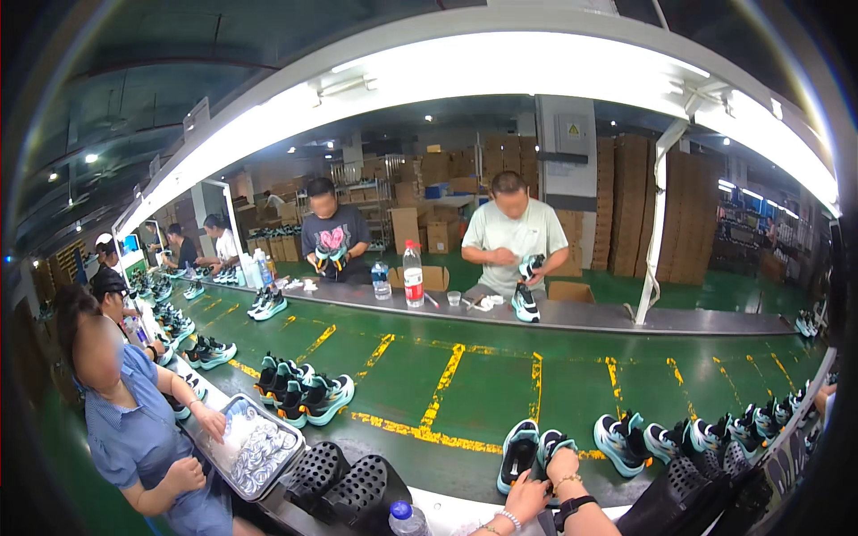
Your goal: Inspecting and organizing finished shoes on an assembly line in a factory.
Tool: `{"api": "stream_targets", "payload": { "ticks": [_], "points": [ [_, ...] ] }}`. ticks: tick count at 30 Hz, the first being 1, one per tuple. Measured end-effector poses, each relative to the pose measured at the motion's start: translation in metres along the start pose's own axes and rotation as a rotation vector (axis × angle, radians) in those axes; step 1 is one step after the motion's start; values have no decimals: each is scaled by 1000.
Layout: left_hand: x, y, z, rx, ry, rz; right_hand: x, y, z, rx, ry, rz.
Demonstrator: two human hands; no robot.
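A pair of black, white and teal sneakers stands at the near edge of the green belt: the left sneaker (pixel 518 451) and the right sneaker (pixel 555 443). My right hand (pixel 562 464), with a dark watch and a bracelet on its wrist, is closed on the right sneaker at its opening. My left hand (pixel 525 498), with a beaded bracelet, is at the near end of that same sneaker, its fingers bent against it. The fingertips of both hands are partly hidden. The left sneaker stands beside them, untouched as far as I can see.
More sneakers line the belt (pixel 483 402) to the right (pixel 623 444) and left (pixel 326 399). Black perforated forms (pixel 366 487) and a blue-capped bottle (pixel 407 518) stand nearby. At left a co-worker (pixel 134 402) reaches into a tray (pixel 295 456); others work across the belt.
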State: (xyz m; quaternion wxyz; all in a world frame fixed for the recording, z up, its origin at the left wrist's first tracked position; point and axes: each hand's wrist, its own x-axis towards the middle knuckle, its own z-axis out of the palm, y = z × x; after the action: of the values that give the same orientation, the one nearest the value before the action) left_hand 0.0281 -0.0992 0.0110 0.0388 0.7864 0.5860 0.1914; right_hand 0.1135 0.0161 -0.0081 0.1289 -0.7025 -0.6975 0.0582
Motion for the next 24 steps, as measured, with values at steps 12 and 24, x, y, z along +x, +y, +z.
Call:
{"api": "stream_targets", "payload": {
  "ticks": [12, 24],
  "points": [
    [11, -11, -19, 50, 97, -55, -69, 9, -82, 534, -69, -291],
    [76, -3, 0, 137, 90, -439, -208, 159, -303, 855, 118, -180]
  ]
}}
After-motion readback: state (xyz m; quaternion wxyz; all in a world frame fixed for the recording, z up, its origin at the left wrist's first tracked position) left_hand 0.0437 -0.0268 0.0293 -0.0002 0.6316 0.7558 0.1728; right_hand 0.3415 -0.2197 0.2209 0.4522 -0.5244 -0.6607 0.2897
